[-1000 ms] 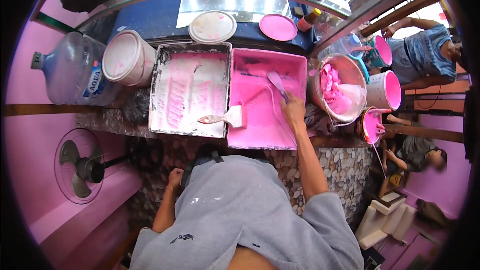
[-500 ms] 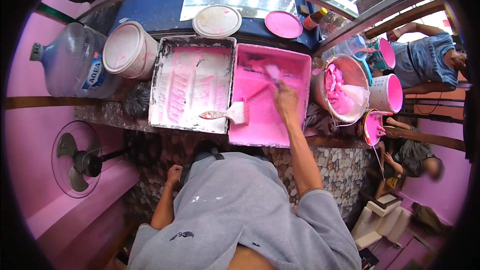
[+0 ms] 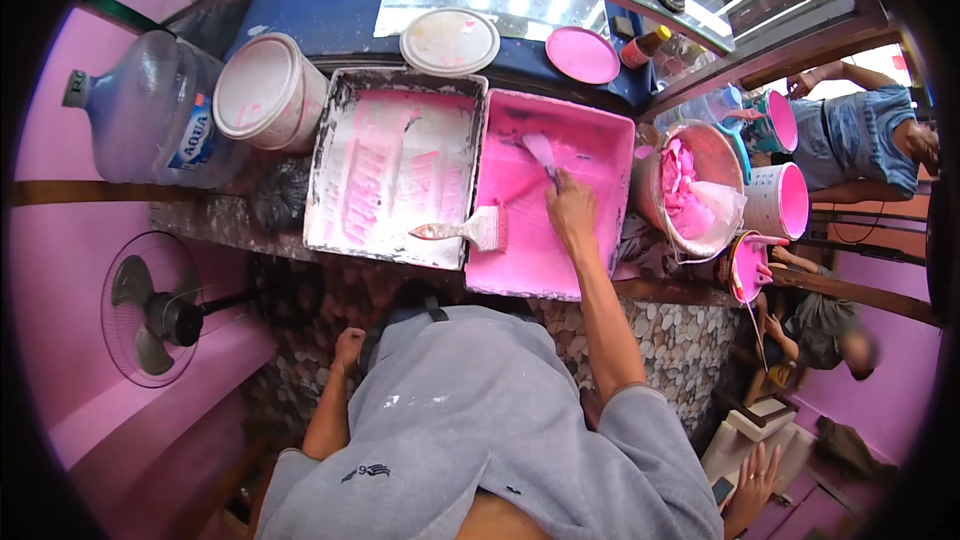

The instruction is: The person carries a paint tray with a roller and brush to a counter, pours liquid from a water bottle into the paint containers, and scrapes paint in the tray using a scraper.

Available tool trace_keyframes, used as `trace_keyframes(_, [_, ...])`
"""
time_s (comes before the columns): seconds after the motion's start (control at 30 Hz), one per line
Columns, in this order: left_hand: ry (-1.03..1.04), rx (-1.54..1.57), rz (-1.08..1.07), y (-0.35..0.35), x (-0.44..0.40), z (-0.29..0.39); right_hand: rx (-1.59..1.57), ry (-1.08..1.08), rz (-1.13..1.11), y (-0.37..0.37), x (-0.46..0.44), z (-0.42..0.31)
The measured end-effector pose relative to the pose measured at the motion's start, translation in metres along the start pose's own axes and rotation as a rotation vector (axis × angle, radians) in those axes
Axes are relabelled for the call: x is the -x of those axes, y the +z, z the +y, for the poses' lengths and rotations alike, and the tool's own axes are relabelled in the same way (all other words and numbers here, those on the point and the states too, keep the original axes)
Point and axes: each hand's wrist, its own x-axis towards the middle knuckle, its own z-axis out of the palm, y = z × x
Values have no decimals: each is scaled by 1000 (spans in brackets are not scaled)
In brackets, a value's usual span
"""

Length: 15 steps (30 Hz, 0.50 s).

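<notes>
My right hand (image 3: pixel 572 208) is closed around a putty knife (image 3: pixel 540 152), its pale blade coated with pink. The blade is over the far part of a tray of pink paint (image 3: pixel 520 265), near a darker streaked patch; whether it touches the bottom I cannot tell. A wide paintbrush (image 3: pixel 470 230) lies across the shared edge of this tray and a white, pink-smeared tray (image 3: pixel 390 245), its bristles over the pink paint. My left hand (image 3: pixel 349 350) hangs beside my body with the fingers curled in, and nothing shows in it.
To the left stand a lidded white bucket (image 3: pixel 262 90) and a large water bottle (image 3: pixel 165 120). Round lids (image 3: pixel 450 42) lie behind the trays. A bucket with pink cloth or plastic (image 3: pixel 690 185) and paint cans (image 3: pixel 785 200) stand right. Another person's hand (image 3: pixel 757 490) shows bottom right; people are beyond.
My right hand and the putty knife have shifted slightly left within the pink tray, and the blade looks sharper. Another person's hand has appeared at the bottom right. The view has shifted a little.
</notes>
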Motion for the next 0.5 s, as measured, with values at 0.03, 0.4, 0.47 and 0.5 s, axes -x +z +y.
trace_keyframes(0.03, [-80, 8, -13, -4, 2, 10, 1, 6, -5, 5, -2, -3])
trace_keyframes(0.4, [17, -61, -35, -8, -7, -6, 4, 24, -146, 8, -13, -20])
trace_keyframes(0.47, [69, -84, -25, -10, -12, -7, 19, -41, -126, 10, -3, -14])
trace_keyframes(0.5, [112, -97, -14, -9, -14, -6, 41, -115, -115, 9, 0, -9])
